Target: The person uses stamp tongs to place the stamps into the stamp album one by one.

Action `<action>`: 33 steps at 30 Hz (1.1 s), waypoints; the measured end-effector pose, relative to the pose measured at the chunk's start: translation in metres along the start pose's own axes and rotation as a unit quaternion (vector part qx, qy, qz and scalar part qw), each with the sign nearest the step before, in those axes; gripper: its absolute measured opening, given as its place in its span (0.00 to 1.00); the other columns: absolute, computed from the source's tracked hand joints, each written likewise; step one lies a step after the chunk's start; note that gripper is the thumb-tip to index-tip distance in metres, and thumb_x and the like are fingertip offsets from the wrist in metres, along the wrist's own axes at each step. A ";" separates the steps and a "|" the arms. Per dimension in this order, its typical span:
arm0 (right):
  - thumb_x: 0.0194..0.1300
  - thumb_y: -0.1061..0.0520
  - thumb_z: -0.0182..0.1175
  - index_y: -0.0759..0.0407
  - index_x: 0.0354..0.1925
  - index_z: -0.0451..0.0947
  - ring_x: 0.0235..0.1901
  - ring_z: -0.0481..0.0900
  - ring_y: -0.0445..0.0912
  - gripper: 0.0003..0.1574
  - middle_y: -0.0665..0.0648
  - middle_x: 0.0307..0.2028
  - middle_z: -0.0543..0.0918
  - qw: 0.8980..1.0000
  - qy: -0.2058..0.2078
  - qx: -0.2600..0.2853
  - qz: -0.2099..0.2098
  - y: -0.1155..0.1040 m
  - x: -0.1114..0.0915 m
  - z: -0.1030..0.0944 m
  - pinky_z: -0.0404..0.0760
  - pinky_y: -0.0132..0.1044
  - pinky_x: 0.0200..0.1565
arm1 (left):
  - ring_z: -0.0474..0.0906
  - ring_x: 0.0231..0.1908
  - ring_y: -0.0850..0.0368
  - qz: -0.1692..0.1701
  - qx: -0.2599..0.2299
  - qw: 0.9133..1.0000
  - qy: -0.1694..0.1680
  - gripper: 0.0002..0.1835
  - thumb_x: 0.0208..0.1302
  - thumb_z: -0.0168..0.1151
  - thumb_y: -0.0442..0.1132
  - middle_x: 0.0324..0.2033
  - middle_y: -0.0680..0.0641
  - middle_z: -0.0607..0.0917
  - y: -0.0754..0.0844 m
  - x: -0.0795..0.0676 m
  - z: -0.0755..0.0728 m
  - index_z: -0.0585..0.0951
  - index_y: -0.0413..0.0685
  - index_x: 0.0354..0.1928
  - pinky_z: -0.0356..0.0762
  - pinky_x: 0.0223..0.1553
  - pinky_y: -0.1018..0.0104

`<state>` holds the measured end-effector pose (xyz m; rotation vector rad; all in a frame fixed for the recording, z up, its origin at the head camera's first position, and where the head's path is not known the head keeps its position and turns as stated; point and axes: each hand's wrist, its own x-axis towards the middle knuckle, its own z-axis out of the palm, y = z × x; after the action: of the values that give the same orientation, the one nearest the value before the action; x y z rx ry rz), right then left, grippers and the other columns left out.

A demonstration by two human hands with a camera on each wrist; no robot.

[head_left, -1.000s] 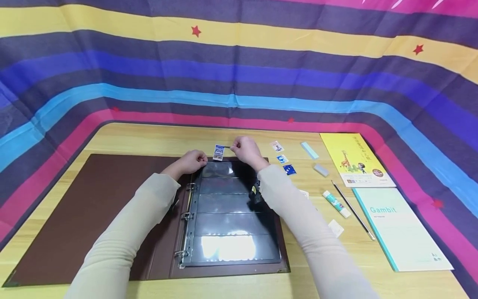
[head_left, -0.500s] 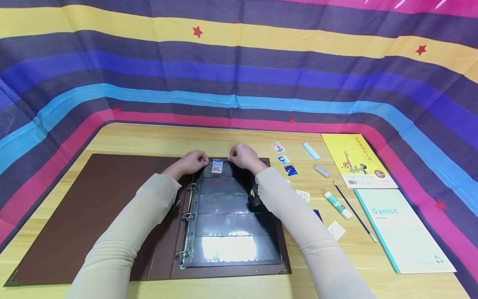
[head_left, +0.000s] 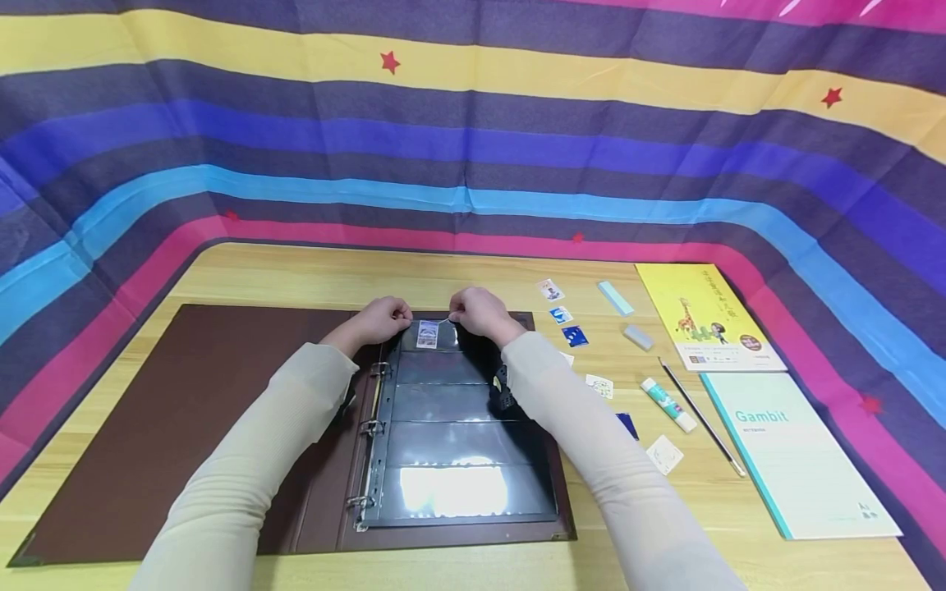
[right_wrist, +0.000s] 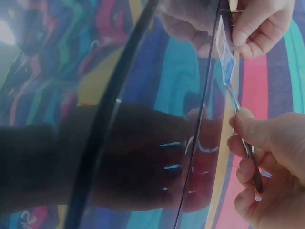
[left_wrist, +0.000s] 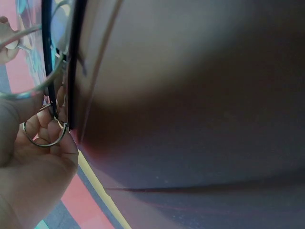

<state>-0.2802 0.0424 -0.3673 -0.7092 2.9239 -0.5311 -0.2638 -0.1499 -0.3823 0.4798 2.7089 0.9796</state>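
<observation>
My right hand (head_left: 482, 312) holds metal tweezers (right_wrist: 234, 101) between thumb and fingers, clearest in the right wrist view. Their tips grip a small blue-and-white stamp (head_left: 427, 334), which overlaps the top pocket of a black stamp page (head_left: 443, 402) in the head view. To the left, my left hand (head_left: 379, 318) pinches the page's top edge near its inner corner. The left wrist view shows those fingers (left_wrist: 56, 138) beside a metal binder ring (left_wrist: 35, 142). The page, with several clear strip pockets, sits on the rings of an open brown binder (head_left: 185, 410).
Several loose stamps (head_left: 574, 336) lie right of the binder. Beyond them are a pale blue strip (head_left: 615, 298), a grey eraser (head_left: 638, 337), a glue stick (head_left: 668, 405), a pencil (head_left: 700, 417), a yellow booklet (head_left: 709, 316) and a Gambit notebook (head_left: 798, 460). A striped cloth (head_left: 473, 148) stands behind.
The stamp, held in the tweezers, has come down from above the page's top edge to overlap the top pocket. My right hand has lowered slightly; my left hand stays put.
</observation>
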 end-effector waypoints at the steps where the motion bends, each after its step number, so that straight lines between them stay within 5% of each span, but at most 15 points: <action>1: 0.52 0.56 0.55 0.52 0.23 0.75 0.25 0.69 0.41 0.04 0.47 0.23 0.74 1.000 0.003 -0.001 -0.004 -0.001 0.000 0.000 0.67 0.34 0.27 | 0.64 0.29 0.53 0.000 0.000 1.000 0.000 0.05 0.57 0.47 0.32 0.26 0.46 0.70 0.000 0.000 0.000 0.71 0.37 0.32 0.62 0.34 0.62; 10: 0.53 0.56 0.55 0.54 0.25 0.76 0.28 0.71 0.42 0.04 0.49 0.27 0.75 1.000 0.022 -0.014 -0.009 0.000 0.001 0.001 0.69 0.35 0.32 | 0.64 0.28 0.53 -0.007 -0.004 1.000 -0.004 0.05 0.57 0.47 0.32 0.25 0.46 0.70 0.000 0.000 0.000 0.71 0.37 0.32 0.62 0.32 0.62; 15: 0.53 0.56 0.55 0.58 0.26 0.73 0.28 0.71 0.45 0.06 0.52 0.26 0.74 0.998 0.058 -0.004 0.003 0.008 -0.008 -0.017 0.68 0.37 0.33 | 0.64 0.27 0.53 -0.011 -0.001 1.000 -0.007 0.06 0.58 0.47 0.33 0.26 0.46 0.70 -0.001 0.000 0.001 0.71 0.37 0.33 0.63 0.32 0.63; 24: 0.54 0.56 0.54 0.60 0.29 0.71 0.26 0.70 0.45 0.07 0.54 0.27 0.74 0.997 0.077 0.024 -0.009 0.043 -0.067 -0.063 0.68 0.38 0.31 | 0.65 0.27 0.54 -0.024 0.006 1.000 -0.013 0.06 0.58 0.47 0.35 0.27 0.45 0.71 -0.001 0.001 0.001 0.72 0.39 0.33 0.64 0.31 0.63; 33: 0.52 0.59 0.55 0.63 0.29 0.73 0.30 0.73 0.48 0.06 0.56 0.28 0.76 0.998 0.052 -0.010 0.032 0.096 -0.123 -0.064 0.70 0.41 0.34 | 0.65 0.26 0.53 -0.014 0.005 1.000 -0.013 0.07 0.58 0.47 0.34 0.27 0.45 0.71 0.001 0.000 0.000 0.72 0.37 0.34 0.64 0.31 0.63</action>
<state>-0.2225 0.1987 -0.3407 -0.6052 3.0415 -0.5489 -0.2632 -0.1493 -0.3823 0.4521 2.6914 0.9481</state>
